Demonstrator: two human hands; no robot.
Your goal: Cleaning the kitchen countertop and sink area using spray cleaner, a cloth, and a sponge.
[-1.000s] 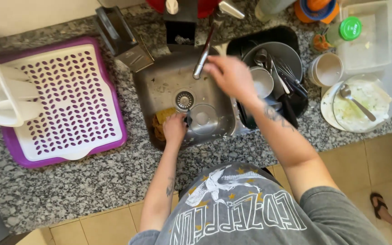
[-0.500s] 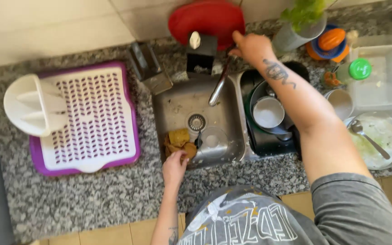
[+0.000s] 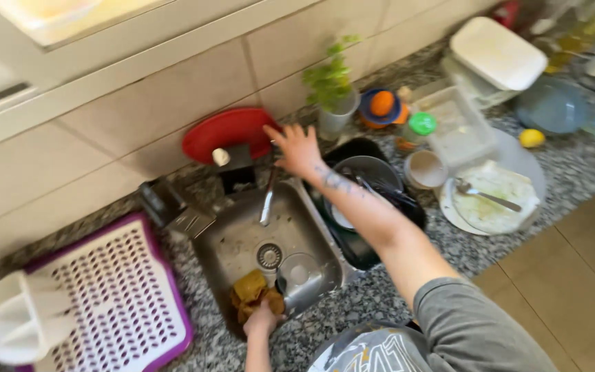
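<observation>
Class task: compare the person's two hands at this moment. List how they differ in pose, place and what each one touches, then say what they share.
The right hand is stretched out with fingers spread, up by the faucet; the left hand is curled low at the sink's near edge. The left hand grips a yellow sponge; the right hand holds nothing that I can see. The right forearm is tattooed; the left is barely in view. Both are bare.

Sink basin at frame centre: bare floor in upper left part, w/ drain beside; lower part taken by yellow sponge under left hand and upturned glass. Faucet juts over basin's top edge, right hand spread just above it. Right of basin: black tub crammed w/ dishes, no gap. Lower left: perforated drying mat mostly bare.
</observation>
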